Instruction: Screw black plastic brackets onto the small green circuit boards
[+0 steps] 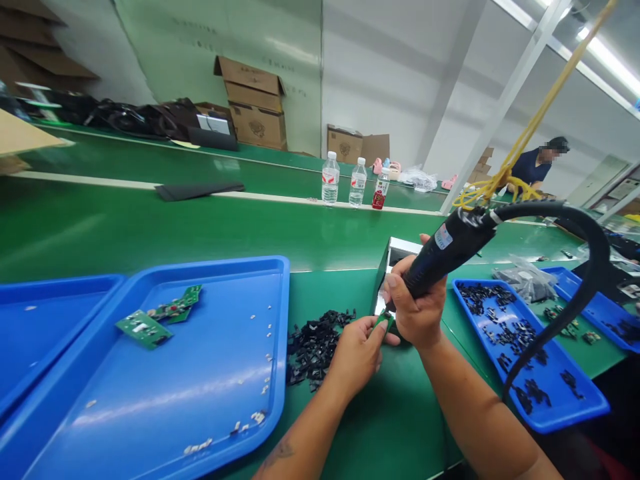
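Observation:
My right hand (pixel 420 310) is closed round a black electric screwdriver (pixel 440 253), which tilts down to the left with its cable looping off to the right. Between the fingers of my left hand (pixel 357 353) is a small green circuit board (pixel 385 321). The screwdriver's tip end is close over the board; whether it touches cannot be made out. Behind my hands stands a box-like device with white and black sides (pixel 383 273). A heap of small black plastic parts (pixel 315 347) lies just left of my left hand.
At left, a large blue tray (pixel 286 320) holds several green boards (pixel 145 329) and small white pieces. Another blue tray (pixel 575 417) on the right carries black parts. Bottles (pixel 330 180) stand along the ledge behind. A yellow cord (pixel 520 153) hangs above the screwdriver. A person (pixel 533 167) is far right.

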Demonstrator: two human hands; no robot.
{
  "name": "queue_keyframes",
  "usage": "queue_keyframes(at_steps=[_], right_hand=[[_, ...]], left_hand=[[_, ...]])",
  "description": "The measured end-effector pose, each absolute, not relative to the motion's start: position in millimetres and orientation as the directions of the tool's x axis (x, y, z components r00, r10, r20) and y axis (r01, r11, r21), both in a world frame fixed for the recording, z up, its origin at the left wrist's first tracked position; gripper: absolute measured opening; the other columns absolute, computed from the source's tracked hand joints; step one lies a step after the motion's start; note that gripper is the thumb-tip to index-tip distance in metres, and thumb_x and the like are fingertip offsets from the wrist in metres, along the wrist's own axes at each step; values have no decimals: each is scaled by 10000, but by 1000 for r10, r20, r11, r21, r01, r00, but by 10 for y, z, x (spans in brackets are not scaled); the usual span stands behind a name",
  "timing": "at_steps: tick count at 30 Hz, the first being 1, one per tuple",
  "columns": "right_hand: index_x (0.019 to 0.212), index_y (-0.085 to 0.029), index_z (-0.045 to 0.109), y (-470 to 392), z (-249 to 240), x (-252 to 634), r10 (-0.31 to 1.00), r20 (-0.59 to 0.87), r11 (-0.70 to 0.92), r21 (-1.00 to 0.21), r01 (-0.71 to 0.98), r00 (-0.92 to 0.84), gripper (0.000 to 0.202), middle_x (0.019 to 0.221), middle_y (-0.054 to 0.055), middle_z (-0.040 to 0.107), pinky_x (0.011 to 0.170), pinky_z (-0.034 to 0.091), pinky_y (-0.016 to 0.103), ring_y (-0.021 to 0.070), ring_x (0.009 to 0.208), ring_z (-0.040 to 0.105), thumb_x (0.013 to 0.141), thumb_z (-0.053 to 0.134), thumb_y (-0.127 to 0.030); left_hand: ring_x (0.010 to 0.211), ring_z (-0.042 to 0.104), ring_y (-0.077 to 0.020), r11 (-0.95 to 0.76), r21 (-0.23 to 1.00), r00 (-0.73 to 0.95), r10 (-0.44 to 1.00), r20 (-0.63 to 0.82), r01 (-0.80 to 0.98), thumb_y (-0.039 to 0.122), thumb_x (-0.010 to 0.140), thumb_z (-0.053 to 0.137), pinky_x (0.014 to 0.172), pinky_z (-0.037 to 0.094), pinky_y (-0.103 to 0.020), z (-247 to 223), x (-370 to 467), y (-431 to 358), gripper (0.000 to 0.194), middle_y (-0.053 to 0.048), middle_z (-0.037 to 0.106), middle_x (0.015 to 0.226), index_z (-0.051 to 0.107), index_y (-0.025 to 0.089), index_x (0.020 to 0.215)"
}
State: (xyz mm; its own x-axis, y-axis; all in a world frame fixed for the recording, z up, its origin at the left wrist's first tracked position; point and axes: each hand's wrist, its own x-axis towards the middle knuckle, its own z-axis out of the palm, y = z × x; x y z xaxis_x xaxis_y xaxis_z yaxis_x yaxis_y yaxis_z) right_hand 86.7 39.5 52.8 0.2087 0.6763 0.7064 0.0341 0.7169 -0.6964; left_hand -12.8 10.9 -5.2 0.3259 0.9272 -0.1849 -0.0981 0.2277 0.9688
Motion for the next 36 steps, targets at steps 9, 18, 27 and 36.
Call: queue_keyframes(at_steps=[9,18,27,36], right_hand=[[1020,-262,478,333,541,791,688,707,700,-706,109,161,334,770,-85,608,507,484,201,71,539,542,846,757,-203],[1211,-280,474,262,630,1323,630,687,718,-693,66,361,312,869,-63,581,500,524,224,66,512,578,960,653,-327],[1376,-216,456,225,327,2121,564,587,359,-808,467,581,678,1135,70,633,897,567,416,195,905,673,825,773,-449],[1597,-215,213,224,-75,2095,584,629,311,-757,575,513,927,1432,175,477,1086,482,524,285,1239,586,860,733,-433]], left_hand=[[358,353,-95,202,976,324,931,-167,-78,452,868,529,374,243,-201,-127,-113,123,282,84,387,414,579,186,788],[378,426,-42,194,978,387,910,-149,-80,516,861,590,384,286,-191,-182,-170,139,379,-78,746,878,587,145,938],[460,573,-83,224,949,341,930,-140,-222,671,893,558,348,357,-191,-55,-370,151,525,-145,732,1087,581,151,959],[603,662,-114,222,975,15,975,-222,8,203,868,640,501,549,-220,293,-748,554,152,-64,686,946,627,144,1008]])
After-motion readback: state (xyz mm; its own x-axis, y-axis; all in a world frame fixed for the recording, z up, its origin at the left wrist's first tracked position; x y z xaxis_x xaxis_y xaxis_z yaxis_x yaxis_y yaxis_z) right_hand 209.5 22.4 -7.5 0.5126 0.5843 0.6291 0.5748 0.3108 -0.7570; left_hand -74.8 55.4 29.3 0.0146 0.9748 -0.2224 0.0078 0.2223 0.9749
